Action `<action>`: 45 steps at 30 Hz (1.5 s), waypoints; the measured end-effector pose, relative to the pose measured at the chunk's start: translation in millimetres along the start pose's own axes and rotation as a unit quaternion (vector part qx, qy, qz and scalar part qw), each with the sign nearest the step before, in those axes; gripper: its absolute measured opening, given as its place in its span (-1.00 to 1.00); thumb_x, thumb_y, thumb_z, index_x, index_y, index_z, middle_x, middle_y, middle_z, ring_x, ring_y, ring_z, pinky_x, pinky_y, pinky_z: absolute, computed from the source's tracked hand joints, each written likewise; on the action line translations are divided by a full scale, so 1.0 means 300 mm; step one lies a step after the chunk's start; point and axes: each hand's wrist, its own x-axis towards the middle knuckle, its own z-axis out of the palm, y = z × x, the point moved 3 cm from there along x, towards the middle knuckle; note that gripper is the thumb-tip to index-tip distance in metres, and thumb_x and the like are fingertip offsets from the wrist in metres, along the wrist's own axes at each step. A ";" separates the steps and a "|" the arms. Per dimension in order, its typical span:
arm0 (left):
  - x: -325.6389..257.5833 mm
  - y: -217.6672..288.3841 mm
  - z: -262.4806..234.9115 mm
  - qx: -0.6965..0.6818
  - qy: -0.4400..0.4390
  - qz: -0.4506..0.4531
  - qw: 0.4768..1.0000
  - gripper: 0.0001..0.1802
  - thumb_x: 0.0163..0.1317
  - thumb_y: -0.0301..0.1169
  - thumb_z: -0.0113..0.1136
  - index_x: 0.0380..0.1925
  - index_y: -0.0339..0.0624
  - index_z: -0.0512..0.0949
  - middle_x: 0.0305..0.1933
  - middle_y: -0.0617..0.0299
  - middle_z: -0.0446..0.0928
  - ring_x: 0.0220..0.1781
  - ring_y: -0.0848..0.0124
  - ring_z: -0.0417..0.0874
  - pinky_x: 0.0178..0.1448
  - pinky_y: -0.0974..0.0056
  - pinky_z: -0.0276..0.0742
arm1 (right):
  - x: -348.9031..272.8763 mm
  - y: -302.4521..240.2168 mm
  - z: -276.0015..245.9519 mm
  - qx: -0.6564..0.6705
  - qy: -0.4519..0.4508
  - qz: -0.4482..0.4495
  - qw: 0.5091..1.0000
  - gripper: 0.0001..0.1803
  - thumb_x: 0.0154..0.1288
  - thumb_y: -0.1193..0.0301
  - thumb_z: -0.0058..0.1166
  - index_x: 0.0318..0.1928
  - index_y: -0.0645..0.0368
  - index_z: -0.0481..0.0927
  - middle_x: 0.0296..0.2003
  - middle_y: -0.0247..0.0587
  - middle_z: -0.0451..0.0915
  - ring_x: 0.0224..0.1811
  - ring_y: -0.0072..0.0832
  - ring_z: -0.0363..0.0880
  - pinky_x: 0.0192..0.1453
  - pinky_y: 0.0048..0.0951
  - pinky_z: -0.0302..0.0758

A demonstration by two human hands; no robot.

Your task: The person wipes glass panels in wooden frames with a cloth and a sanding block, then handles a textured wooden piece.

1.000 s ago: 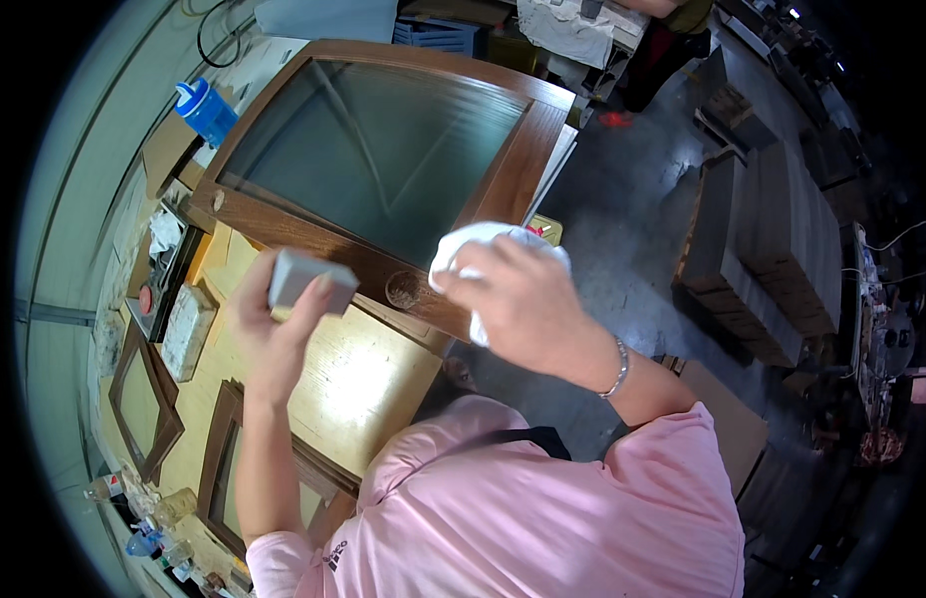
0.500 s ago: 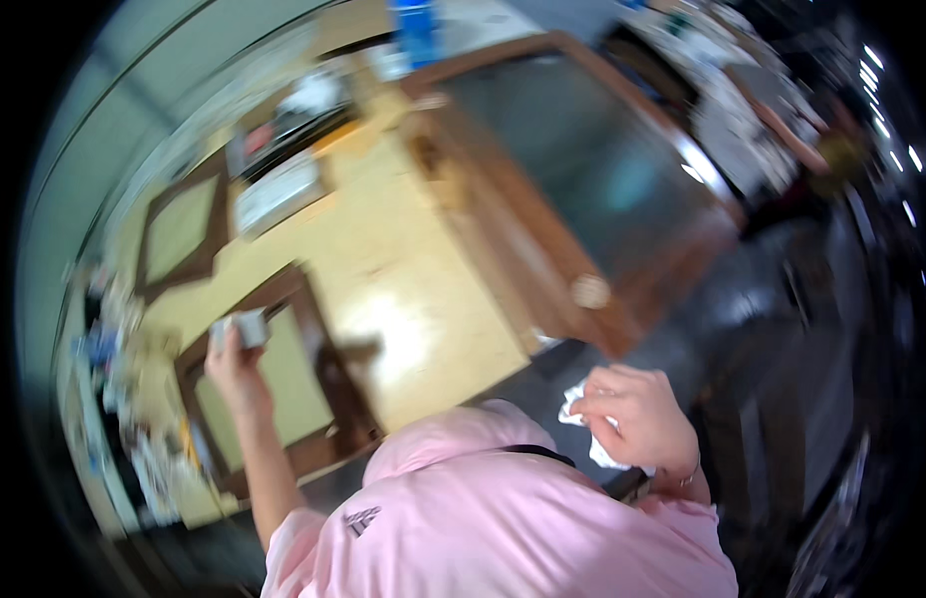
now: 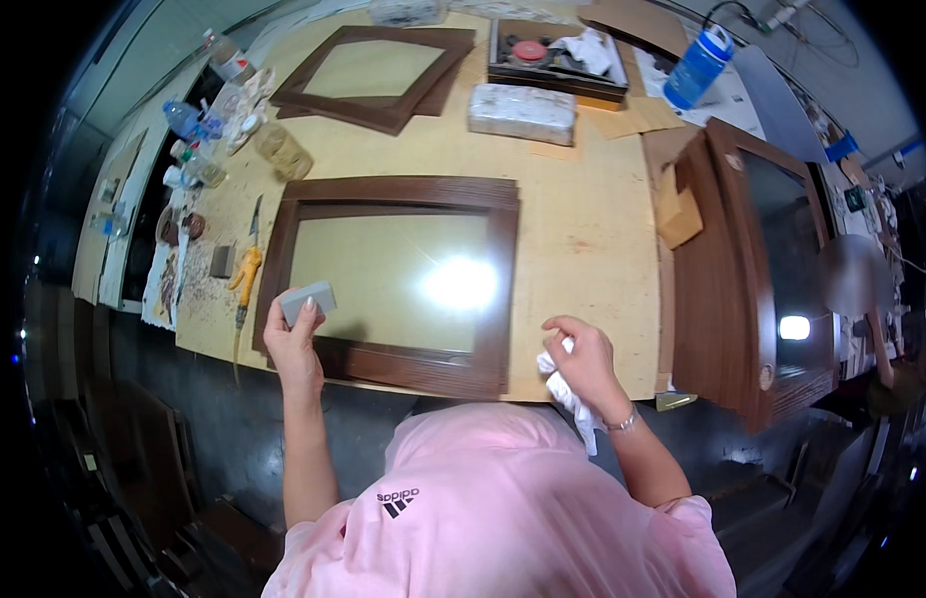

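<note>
My left hand (image 3: 293,344) grips a small grey block, like a sanding sponge (image 3: 311,297), between thumb and fingers. It is over the lower left corner of a dark brown wooden frame (image 3: 499,289). Pale yellowish board shows through the frame's glass pane (image 3: 373,264), where a bright light is reflected. Right of the frame, by the table's near edge, my right hand (image 3: 586,367) is closed on a crumpled white cloth (image 3: 574,401) that hangs down below the fingers.
Left of the frame lie a yellow-handled tool (image 3: 246,279) and a dark block (image 3: 222,261), with bottles (image 3: 283,151) beyond. Farther back are stacked frames (image 3: 318,70), a wrapped white block (image 3: 523,113) and a tray (image 3: 552,75). A wooden cabinet (image 3: 712,289) stands right; a blue bottle (image 3: 698,70) is behind.
My view has swung left and steadied, so the frame now sits in front of me. Both hands keep hold of the grey block and cloth; my right hand is now nearer the table edge.
</note>
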 end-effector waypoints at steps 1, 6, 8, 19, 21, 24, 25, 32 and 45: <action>0.019 -0.002 -0.038 0.018 0.002 -0.001 1.000 -0.74 0.31 -0.45 0.29 -0.04 -0.24 0.55 -0.10 0.25 0.58 -0.10 0.50 0.59 -0.05 0.36 0.56 | 0.031 -0.017 0.047 -0.050 -0.006 0.021 0.999 -0.79 0.20 0.32 0.22 -0.22 0.17 0.69 -0.39 -0.03 0.69 -0.29 -0.08 0.68 -0.17 -0.18 0.56; 0.178 -0.052 -0.292 0.034 0.002 -0.003 0.999 -0.74 0.31 -0.45 0.27 -0.03 -0.27 0.55 -0.11 0.23 0.58 -0.10 0.48 0.57 -0.03 0.37 0.55 | 0.114 -0.119 0.227 -0.204 0.004 0.051 0.978 -0.36 0.10 -0.08 0.28 -0.21 0.36 0.60 -0.39 0.13 0.66 -0.28 -0.01 0.68 -0.18 -0.10 0.57; 0.227 -0.066 -0.335 0.039 0.001 -0.021 0.999 -0.73 0.30 -0.49 0.26 -0.02 -0.28 0.54 -0.10 0.22 0.58 -0.08 0.48 0.57 0.03 0.38 0.52 | 0.128 -0.155 0.273 -0.252 0.037 0.056 0.965 -0.37 0.11 -0.08 0.27 -0.21 0.35 0.59 -0.35 0.12 0.65 -0.27 -0.01 0.67 -0.18 -0.10 0.57; 0.310 -0.137 0.123 -0.023 -0.318 -0.060 0.946 -0.69 0.20 -0.51 0.34 -0.05 -0.29 0.54 -0.15 0.20 0.61 -0.13 0.46 0.61 -0.02 0.35 0.55 | 0.169 -0.163 0.347 -0.289 0.107 0.103 0.946 -0.48 0.13 0.02 0.25 -0.31 0.32 0.61 -0.36 0.12 0.65 -0.28 0.03 0.65 -0.18 -0.05 0.55; 0.297 -0.160 0.151 0.000 -0.344 -0.045 0.938 -0.68 0.21 -0.48 0.35 -0.05 -0.28 0.54 -0.17 0.22 0.61 -0.15 0.48 0.61 -0.05 0.36 0.55 | 0.178 -0.164 0.339 -0.263 0.094 0.133 0.951 -0.50 0.16 0.01 0.23 -0.30 0.29 0.60 -0.37 0.12 0.64 -0.27 0.04 0.64 -0.16 -0.03 0.54; 0.298 -0.199 0.120 0.004 -0.342 -0.065 0.937 -0.67 0.22 -0.44 0.35 -0.03 -0.28 0.54 -0.17 0.23 0.61 -0.14 0.47 0.61 -0.04 0.35 0.55 | 0.183 -0.144 0.349 -0.302 0.124 0.112 0.938 -0.51 0.16 0.00 0.21 -0.32 0.27 0.59 -0.39 0.10 0.65 -0.30 0.03 0.65 -0.18 -0.03 0.54; 0.322 -0.198 0.069 0.019 -0.321 -0.044 0.946 -0.67 0.23 -0.44 0.34 -0.03 -0.28 0.54 -0.17 0.22 0.61 -0.14 0.46 0.61 -0.03 0.35 0.55 | 0.184 -0.142 0.364 -0.325 0.134 0.099 0.931 -0.51 0.16 0.00 0.21 -0.34 0.25 0.59 -0.40 0.07 0.65 -0.30 0.01 0.65 -0.20 -0.04 0.53; 0.569 -0.117 -0.386 0.069 -0.061 0.044 0.995 -0.68 0.36 -0.44 0.21 0.07 -0.27 0.48 -0.07 0.19 0.57 -0.07 0.45 0.57 0.05 0.34 0.50 | 0.180 -0.135 0.427 -0.444 0.212 0.053 0.869 -0.58 0.09 0.05 0.24 -0.40 0.20 0.56 -0.44 -0.08 0.61 -0.33 -0.09 0.58 -0.24 -0.07 0.48; 0.900 -0.445 -1.170 0.040 0.191 -0.115 0.974 -0.66 0.35 -0.38 0.24 0.07 -0.28 0.51 -0.19 0.24 0.58 -0.24 0.49 0.62 -0.15 0.41 0.58 | 0.160 -0.120 0.425 -0.408 0.270 0.020 0.872 -0.57 0.11 0.07 0.26 -0.37 0.24 0.57 -0.46 0.04 0.59 -0.36 0.00 0.57 -0.26 -0.03 0.50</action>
